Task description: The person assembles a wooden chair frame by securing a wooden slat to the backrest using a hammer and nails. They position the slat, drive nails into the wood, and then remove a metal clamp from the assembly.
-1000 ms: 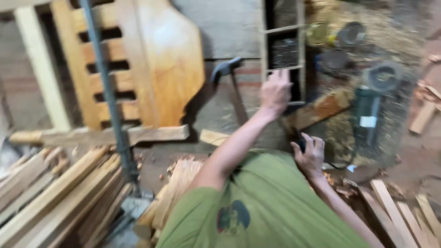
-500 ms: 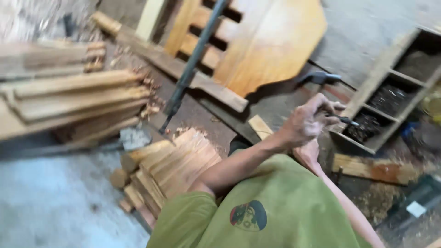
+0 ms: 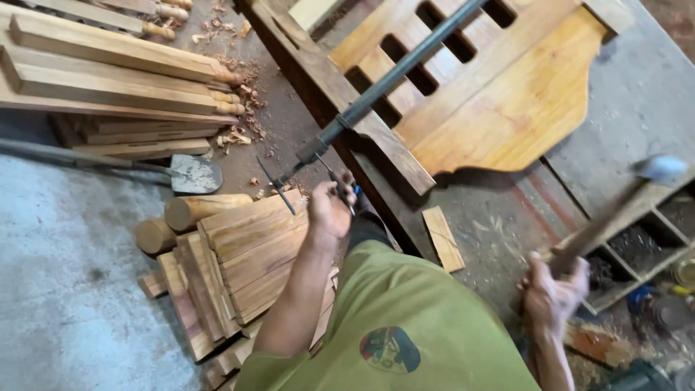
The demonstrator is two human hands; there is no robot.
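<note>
A thin dark metal tool, too small to identify, is gripped in the closed fingers of the left hand and is held above a stack of short wooden boards lying on the floor. A hammer is clasped by its wooden handle in the right hand, fingers wrapped shut around it; its blurred head is raised over a wooden compartment box. A long dark metal bar is seen slanting across a carved orange-brown wooden panel. A trowel is laid beside turned wooden legs and shavings.
</note>
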